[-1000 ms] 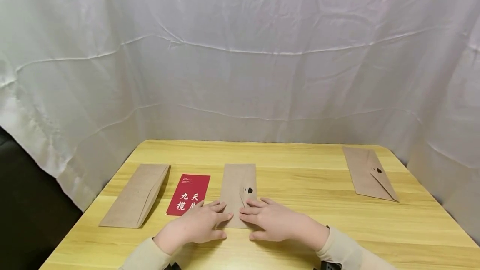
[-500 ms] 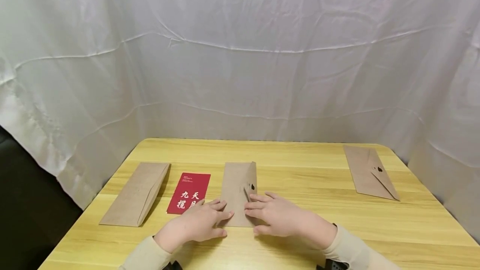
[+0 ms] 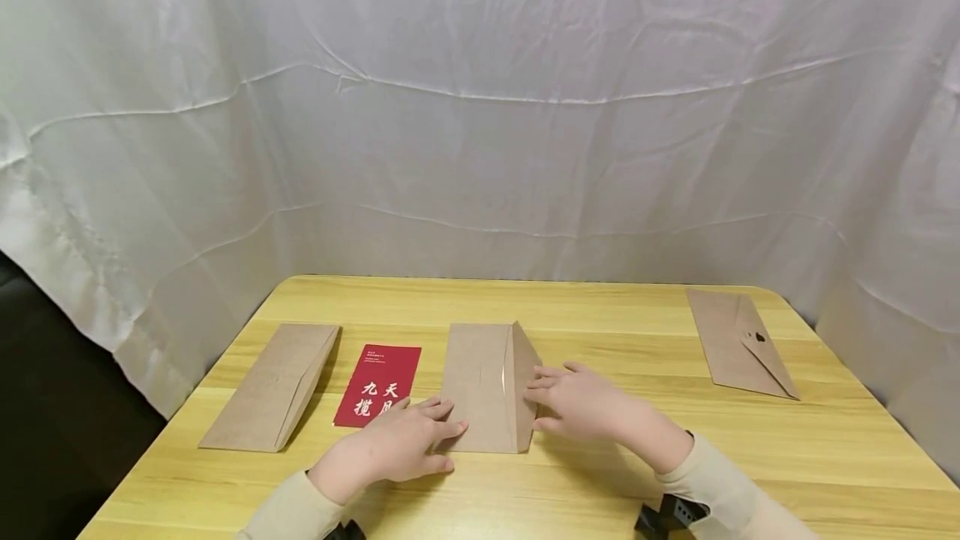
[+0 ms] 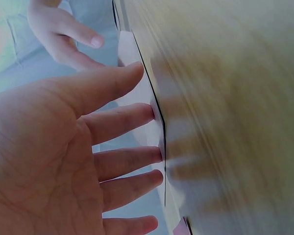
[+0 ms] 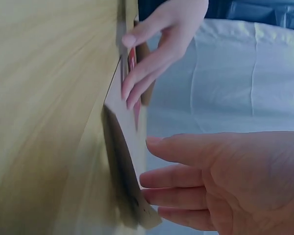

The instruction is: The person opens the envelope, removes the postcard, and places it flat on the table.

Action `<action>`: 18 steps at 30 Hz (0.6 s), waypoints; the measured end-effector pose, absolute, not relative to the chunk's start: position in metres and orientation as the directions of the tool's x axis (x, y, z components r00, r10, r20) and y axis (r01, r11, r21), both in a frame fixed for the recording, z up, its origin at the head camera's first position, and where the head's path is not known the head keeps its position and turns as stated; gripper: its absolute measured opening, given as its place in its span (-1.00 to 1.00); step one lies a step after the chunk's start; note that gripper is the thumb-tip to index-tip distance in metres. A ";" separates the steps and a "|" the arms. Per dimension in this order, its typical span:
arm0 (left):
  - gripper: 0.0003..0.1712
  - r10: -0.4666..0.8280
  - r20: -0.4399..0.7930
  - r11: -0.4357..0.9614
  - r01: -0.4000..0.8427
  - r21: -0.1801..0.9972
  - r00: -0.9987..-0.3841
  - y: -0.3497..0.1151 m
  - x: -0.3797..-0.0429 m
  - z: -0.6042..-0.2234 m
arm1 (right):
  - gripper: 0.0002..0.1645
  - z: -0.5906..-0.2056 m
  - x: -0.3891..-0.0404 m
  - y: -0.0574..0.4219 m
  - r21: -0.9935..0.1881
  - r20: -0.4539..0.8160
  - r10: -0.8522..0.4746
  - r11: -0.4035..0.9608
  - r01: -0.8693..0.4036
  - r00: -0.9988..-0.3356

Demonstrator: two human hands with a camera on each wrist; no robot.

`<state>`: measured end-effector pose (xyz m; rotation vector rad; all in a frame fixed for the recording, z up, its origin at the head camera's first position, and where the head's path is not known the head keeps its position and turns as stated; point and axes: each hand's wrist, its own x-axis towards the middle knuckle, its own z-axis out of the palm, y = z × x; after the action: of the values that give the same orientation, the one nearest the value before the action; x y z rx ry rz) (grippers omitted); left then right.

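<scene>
Touching env. (image 3: pixel 478 394) edges: L hand (image 3: pixel 405 444), R hand (image 3: pixel 576 403); room R.

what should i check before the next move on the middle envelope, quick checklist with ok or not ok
1. Middle envelope steadied: ok, the left hand has fingertips on it.
2. Flap lifted: ok, it stands up along the right edge, by the right hand.
3. Flap folded flat: not ok, it slants upward.
4. Red card clear of the left hand: cannot tell, the hand hides its near corner.
5. Right envelope out of the way: ok, well apart.
6. Middle envelope empty inside: cannot tell.
</scene>
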<state>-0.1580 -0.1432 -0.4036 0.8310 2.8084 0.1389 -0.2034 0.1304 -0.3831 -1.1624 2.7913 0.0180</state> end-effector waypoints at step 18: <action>-0.35 0.551 -0.173 0.834 0.528 0.161 -0.816 -0.143 -0.157 -0.401 | -0.39 -0.409 -0.238 0.136 -0.104 -0.110 -0.751 0.660 -0.744 -0.651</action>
<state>-0.1575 -0.1433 -0.4014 0.8349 2.8016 0.1553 -0.2379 0.1356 -0.4088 -1.2365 2.7298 -0.0736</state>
